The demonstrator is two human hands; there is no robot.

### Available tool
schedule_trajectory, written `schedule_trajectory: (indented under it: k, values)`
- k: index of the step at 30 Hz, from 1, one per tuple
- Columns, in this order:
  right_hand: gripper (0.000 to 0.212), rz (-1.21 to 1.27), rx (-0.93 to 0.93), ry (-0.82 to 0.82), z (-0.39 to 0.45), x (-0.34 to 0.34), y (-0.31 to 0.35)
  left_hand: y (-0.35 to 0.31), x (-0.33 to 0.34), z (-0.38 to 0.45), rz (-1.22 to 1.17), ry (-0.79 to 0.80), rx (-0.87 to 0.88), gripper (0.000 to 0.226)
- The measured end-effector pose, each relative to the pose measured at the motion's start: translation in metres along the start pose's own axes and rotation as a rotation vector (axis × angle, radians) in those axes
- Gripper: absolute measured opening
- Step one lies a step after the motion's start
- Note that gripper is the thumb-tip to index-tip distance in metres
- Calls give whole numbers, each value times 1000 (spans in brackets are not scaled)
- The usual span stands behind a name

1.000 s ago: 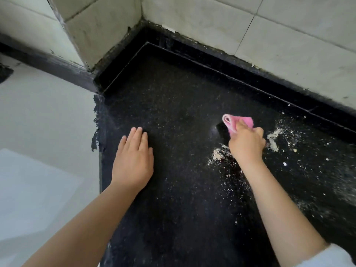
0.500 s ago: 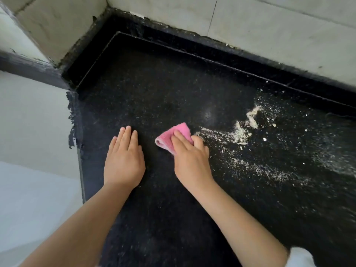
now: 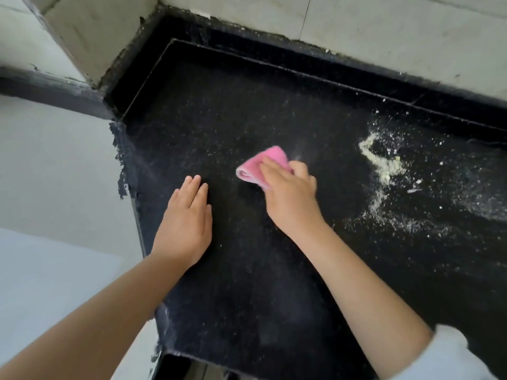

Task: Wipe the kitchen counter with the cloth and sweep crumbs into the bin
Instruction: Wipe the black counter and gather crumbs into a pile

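While hands work: two bare hands over a black speckled counter [image 3: 247,283], head view looking down.
Right hand: right hand [image 3: 290,198] sits at frame centre, fingers curled down over a folded pink cloth [image 3: 253,168], pressing it onto the counter; white sleeve [image 3: 450,355] at 5 o'clock.
Cloth: folded wad, sticking out from under the fingers toward 10 o'clock of that hand; rolled edge faces left; touching the counter.
Left hand: left hand [image 3: 186,220] lies flat on the counter, fingers straight and together, holding nothing; it is at 9 o'clock of the right hand, near but apart, close to the counter's left edge.
Crumbs: pale crumbs [image 3: 384,165] in a clumped streak at 3 o'clock of the cloth, well apart from it; finer scatter trails down toward 4 o'clock and spreads to the right frame edge.
Counter: chipped ragged left edge at 9 o'clock; raised black lip runs along the back, from 11 to 3 o'clock; inside corner at 11 o'clock.
Wall: light tiles [image 3: 384,31] behind the lip at 12 to 2 o'clock, a few specks along the joint.
Floor side: pale surface [image 3: 55,187] beyond the counter edge at 8 to 9 o'clock.
Bin: cannot tell where it is.
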State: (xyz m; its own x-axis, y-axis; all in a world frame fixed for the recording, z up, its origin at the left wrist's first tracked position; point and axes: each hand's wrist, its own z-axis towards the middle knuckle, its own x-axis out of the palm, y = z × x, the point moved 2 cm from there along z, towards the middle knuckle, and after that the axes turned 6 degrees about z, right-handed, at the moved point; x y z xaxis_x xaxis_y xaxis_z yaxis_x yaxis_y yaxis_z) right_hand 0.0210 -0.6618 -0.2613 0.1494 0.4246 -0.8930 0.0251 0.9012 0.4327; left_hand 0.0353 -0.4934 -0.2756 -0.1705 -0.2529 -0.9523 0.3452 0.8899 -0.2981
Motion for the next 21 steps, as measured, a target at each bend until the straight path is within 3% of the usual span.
schedule_trajectory:
  k: [4,7,10,12,16,19,21]
  values:
    - [42,-97,44,110,20,21,-16,25,-6,-33,81,12,-7,47]
    - [42,-181,351,7,20,-3,-71,39,-8,-51,142,-2,-23,47]
    - [37,-24,674,-140,-2,-38,-101,45,-7,-64,170,-6,-24,55]
    - [35,-19,565,-213,-21,-39,-72,46,-4,-70,174,9,-40,57]
    - [46,-47,61,-220,-76,1,44,49,1,-79,212,-1,-61,52]
    - [52,36,-42,-83,-103,40,96,52,2,-81,182,-42,-87,52]
    - [48,28,-29,-58,-106,51,96,52,2,-82,145,-55,-113,53]
